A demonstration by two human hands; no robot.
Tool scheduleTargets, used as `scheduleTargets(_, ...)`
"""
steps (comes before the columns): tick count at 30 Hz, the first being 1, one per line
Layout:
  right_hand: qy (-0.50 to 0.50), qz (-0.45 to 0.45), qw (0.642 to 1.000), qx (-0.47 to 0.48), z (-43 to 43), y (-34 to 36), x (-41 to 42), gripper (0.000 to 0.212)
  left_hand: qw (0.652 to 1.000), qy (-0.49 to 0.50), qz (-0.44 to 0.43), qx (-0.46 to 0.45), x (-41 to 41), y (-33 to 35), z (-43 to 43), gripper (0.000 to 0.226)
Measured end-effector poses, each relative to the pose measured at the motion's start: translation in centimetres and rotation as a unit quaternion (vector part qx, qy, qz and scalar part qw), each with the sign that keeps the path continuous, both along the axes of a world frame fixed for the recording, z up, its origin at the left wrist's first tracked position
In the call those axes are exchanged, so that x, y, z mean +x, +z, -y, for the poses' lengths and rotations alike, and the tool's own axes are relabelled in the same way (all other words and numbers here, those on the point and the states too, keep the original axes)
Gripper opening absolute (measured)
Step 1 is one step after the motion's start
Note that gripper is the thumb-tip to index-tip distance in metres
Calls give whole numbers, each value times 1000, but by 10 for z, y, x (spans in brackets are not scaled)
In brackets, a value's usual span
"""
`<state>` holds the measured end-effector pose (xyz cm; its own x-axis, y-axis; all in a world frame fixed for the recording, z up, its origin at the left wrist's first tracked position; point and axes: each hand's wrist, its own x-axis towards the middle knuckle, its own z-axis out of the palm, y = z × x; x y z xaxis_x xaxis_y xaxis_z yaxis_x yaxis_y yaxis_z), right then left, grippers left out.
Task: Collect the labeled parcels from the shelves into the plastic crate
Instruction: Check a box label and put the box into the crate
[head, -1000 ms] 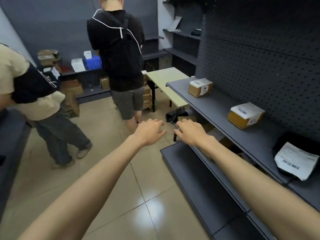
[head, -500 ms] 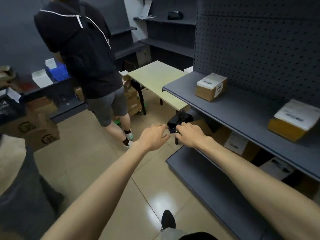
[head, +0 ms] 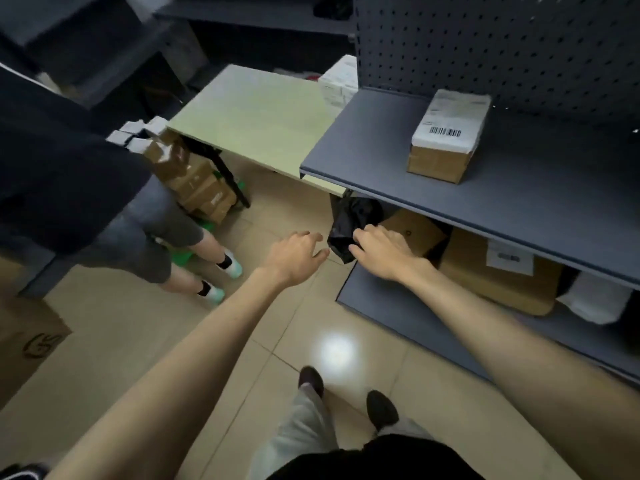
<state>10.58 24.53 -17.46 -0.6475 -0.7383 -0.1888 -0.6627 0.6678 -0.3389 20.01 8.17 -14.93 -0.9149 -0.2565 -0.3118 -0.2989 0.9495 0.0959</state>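
Though reaching toward the low shelf [head: 381, 306] at 2 o'clock, grips no parcel yet. Holds the left hand [head: 294, 258] empty over the floor, fingers loosely spread, just left of a black bag [head: 346, 226]. Curls the right hand [head: 381, 252] downward, fingertips at the bag's edge, perhaps touching it; cannot tell through the blur whether pinching or only brushing.

Looks early in the task. Leaves a labelled box [head: 446, 140] untouched on the top shelf [head: 363, 157] at 1 o'clock. Leaves a labelled carton [head: 498, 275] on the low shelf at 3 o'clock, apart from the right hand, with a white pouch [head: 592, 299] beside it further right. Nothing collected, as far as seen.

Shows no crate anywhere in view. Hides the back of the low shelf in shadow beneath the top shelf, and the pouch's upper part behind that shelf's lip. Gives no readable text on either label, and no label at all on the bag's visible side. Catches another person [head: 69, 188] at 10 o'clock only from torso to shoes. Half covers a stack [head: 197, 181] of brown boxes under a table [head: 256, 109] at 11 o'clock.
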Motion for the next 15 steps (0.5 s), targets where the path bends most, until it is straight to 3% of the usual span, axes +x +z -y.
scheduleTargets(8, -199, 84, 976, 31, 37, -57, -23, 34, 992, -104, 14, 70, -80, -70, 56, 37)
scheduleTargets(15, -317, 138, 938, -26, 91, -130, -33, 32, 983, -128, 45, 126, -115, -146, 111, 38)
